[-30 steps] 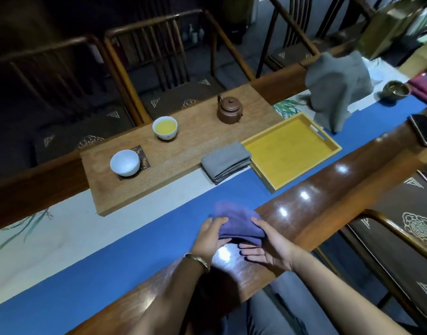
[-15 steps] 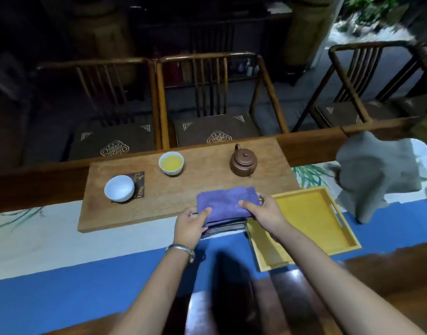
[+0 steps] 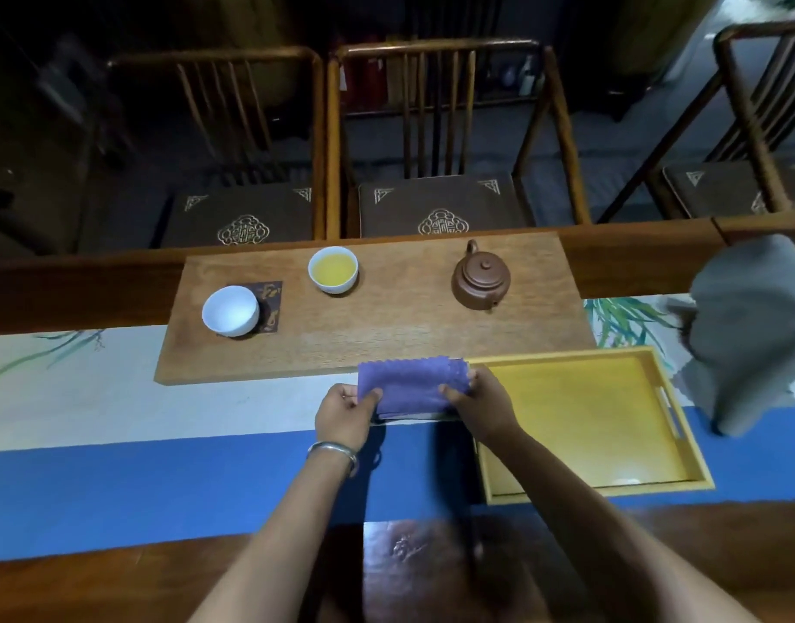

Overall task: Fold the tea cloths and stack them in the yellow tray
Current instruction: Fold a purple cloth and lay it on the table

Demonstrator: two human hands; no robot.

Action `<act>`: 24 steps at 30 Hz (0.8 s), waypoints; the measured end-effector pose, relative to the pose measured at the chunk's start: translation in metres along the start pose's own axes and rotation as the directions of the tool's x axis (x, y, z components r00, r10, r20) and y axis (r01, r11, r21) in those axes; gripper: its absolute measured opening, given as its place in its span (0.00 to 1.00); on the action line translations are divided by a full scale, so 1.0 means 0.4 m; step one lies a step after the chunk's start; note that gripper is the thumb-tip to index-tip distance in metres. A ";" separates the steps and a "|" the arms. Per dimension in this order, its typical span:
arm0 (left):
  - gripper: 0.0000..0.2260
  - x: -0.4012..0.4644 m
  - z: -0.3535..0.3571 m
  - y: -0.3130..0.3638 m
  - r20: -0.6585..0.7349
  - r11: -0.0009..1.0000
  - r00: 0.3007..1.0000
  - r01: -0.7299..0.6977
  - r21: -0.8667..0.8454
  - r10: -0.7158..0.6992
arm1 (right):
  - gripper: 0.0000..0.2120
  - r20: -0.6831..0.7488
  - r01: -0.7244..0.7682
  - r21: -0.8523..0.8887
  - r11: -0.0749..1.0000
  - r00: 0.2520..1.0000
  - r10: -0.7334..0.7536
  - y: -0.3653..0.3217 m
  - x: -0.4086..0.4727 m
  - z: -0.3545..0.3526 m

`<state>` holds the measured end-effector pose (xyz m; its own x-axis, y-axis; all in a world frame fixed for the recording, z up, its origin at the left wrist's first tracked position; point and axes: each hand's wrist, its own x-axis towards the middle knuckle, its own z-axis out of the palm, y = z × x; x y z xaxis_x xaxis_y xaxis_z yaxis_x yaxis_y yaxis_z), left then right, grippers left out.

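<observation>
Both hands hold the folded purple tea cloth (image 3: pixel 411 384) by its short ends. The left hand (image 3: pixel 344 415) pinches the left edge, thumb on top and fingers curled beneath; the right hand (image 3: pixel 478 409) grips the right edge the same way, just beside the near-left corner of the yellow tray (image 3: pixel 683 447). The cloth sits at the front edge of the wooden tea board (image 3: pixel 386 335), and a thin grey layer shows under its near edge, which I take to be another folded cloth below it, though little of it is visible. Nothing lies in the tray. A loose grey cloth (image 3: pixel 746 335) is heaped at the right end of the bench (image 3: pixel 116 487), unfolded.

The stack stands beside the tray, not in it, so it must be lifted over the raised rim. If only the top layer is pinched, the lower cloth could stay behind or slide out and open. If the grip is uneven, the purple folds may fan apart as they move. A low carry would catch the tray wall and shove the tray along the blue runner (image 3: pixel 161 487). The teapot (image 3: pixel 481 281) and the full cup (image 3: pixel 333 269) sit well back on the board, so a spill looks unlikely unless the board is jolted.
</observation>
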<state>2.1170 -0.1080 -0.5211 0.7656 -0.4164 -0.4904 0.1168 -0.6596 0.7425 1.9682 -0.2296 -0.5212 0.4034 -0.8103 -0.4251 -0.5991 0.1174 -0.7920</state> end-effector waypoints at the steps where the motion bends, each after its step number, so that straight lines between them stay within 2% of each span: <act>1: 0.13 0.003 0.004 0.003 -0.006 1.000 1.000 0.014 0.010 -0.014 | 0.08 -0.007 -0.024 -0.001 1.000 1.000 0.024 0.000 0.003 0.000; 6: 0.13 0.022 0.009 0.023 -0.008 0.996 0.997 0.083 0.041 -0.083 | 0.13 -0.044 -0.104 -0.059 0.993 0.994 0.101 -0.009 0.030 0.010; 13: 0.11 -0.001 -0.005 0.045 0.047 0.998 0.999 0.009 0.067 -0.012 | 0.18 -0.153 -0.019 -0.161 0.987 0.988 -0.006 -0.010 -0.004 0.005; 18: 0.15 -0.033 -0.051 0.090 0.034 0.978 0.982 -0.189 0.089 0.187 | 0.22 -0.246 0.085 -0.249 0.965 0.958 -0.148 -0.021 -0.081 -0.066; 22: 0.15 -0.068 -0.061 0.177 0.110 0.901 0.905 -0.421 0.105 0.410 | 0.20 -0.245 0.109 -0.376 0.920 0.946 -0.212 -0.033 -0.159 -0.142; 24: 0.17 -0.091 -0.050 0.228 0.198 0.833 0.840 -0.534 0.144 0.505 | 0.18 -0.283 0.100 -0.417 0.903 0.930 -0.233 -0.047 -0.197 -0.182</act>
<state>2.1126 -0.1403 -0.4265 0.5773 -0.8065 -0.1276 -0.4027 -0.4172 0.8147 1.8973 -0.2095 -0.4410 0.3197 -0.9435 -0.0870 -0.7894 -0.2144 -0.5753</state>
